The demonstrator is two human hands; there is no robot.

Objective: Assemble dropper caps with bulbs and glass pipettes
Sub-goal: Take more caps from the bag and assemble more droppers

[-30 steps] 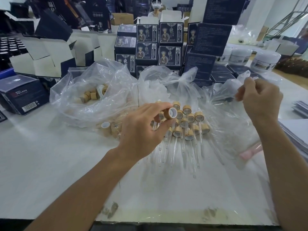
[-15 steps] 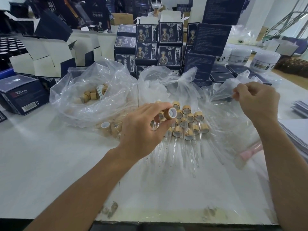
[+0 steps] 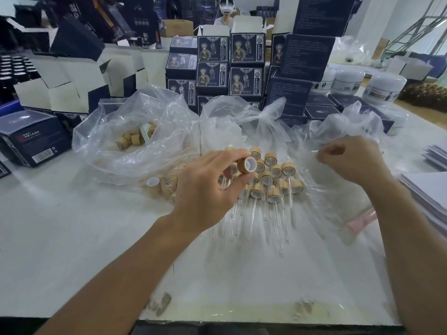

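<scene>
My left hand [image 3: 205, 197] pinches a bamboo dropper cap [image 3: 246, 165] between thumb and fingertips, its white-lined opening turned to the right. It hovers over a pile of assembled droppers [image 3: 273, 187], bamboo caps with glass pipettes pointing toward me. My right hand [image 3: 353, 163] is to the right of the cap, apart from it, over a clear plastic bag [image 3: 338, 131]. Its fingers are curled and pinch a thin clear glass pipette [image 3: 315, 151], which is barely visible.
A clear bag with bamboo caps [image 3: 128, 140] lies at the left, and loose caps [image 3: 154, 183] sit near my left wrist. Stacked dark blue boxes [image 3: 212, 73] stand behind. White jars [image 3: 384, 85] are at the back right, paper sheets [image 3: 425, 189] at the right edge.
My right hand has come down and leftward out of the right bag, toward the cap. My left hand with the cap has stayed in place.
</scene>
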